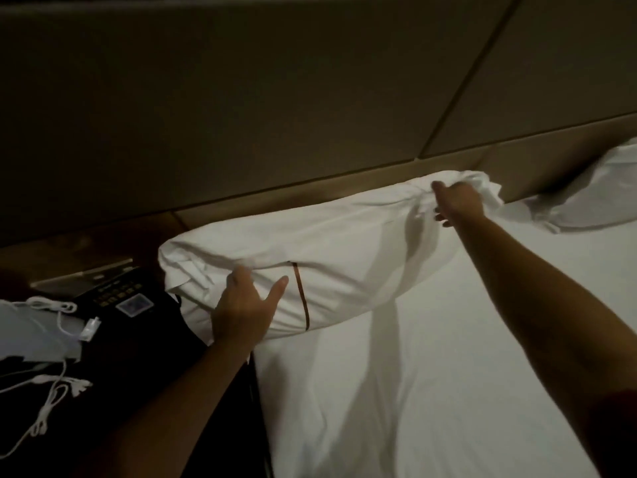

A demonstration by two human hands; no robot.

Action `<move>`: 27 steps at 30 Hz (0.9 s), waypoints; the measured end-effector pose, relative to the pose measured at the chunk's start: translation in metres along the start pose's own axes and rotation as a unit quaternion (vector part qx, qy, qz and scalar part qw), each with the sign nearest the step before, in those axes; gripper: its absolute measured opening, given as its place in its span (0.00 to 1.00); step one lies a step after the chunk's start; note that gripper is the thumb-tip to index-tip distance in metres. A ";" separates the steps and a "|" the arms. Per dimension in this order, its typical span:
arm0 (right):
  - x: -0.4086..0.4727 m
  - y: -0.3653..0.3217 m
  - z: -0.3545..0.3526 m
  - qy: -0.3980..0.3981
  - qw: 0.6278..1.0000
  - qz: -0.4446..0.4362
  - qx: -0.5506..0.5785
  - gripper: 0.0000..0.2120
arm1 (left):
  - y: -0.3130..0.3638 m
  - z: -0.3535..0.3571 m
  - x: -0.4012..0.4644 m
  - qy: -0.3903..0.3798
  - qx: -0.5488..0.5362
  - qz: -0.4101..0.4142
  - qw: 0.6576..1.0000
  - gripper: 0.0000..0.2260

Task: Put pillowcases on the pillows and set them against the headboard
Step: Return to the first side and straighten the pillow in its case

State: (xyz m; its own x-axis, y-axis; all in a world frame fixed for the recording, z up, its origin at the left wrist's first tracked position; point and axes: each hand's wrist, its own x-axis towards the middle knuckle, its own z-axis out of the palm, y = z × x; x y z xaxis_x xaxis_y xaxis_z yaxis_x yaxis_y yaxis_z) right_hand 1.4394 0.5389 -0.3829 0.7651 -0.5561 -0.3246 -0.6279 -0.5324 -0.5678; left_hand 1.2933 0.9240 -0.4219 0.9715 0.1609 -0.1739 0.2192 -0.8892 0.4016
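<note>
A white pillow [331, 243] in a pillowcase with a thin brown stripe lies along the brown padded headboard [275, 108] at the head of the bed. My left hand [246, 307] rests on its near left end with fingers spread, just left of the stripe. My right hand [455, 201] grips the bunched cloth at the pillow's far right corner. A second white pillow [593, 188] leans against the headboard at the right edge, partly cut off.
The white bed sheet [431, 374] fills the lower right. Left of the bed stands a dark nightstand [144, 357] with a black telephone [120, 298], white cables [55, 384] and a white cloth or paper [31, 332].
</note>
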 end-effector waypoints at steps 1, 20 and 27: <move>0.019 0.004 0.001 0.007 1.000 0.011 0.006 0.29 | -0.003 0.010 0.005 -0.006 0.027 -0.024 0.999 0.35; 0.088 0.040 0.036 -0.092 0.959 0.158 0.218 0.41 | -0.086 0.093 0.031 -0.126 0.004 -0.134 0.983 0.59; 0.088 0.034 0.030 -0.052 0.983 0.083 0.157 0.19 | -0.092 0.092 0.037 -0.087 -0.114 -0.152 0.978 0.57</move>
State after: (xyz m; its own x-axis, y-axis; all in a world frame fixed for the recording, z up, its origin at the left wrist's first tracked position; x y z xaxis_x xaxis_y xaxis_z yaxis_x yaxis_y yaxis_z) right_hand 1.4900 0.4910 -0.4537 0.6764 -0.5418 -0.4990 -0.6826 -0.2066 -0.7010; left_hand 1.3011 0.9720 -0.5480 0.8323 0.3110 -0.4588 0.5300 -0.6890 0.4944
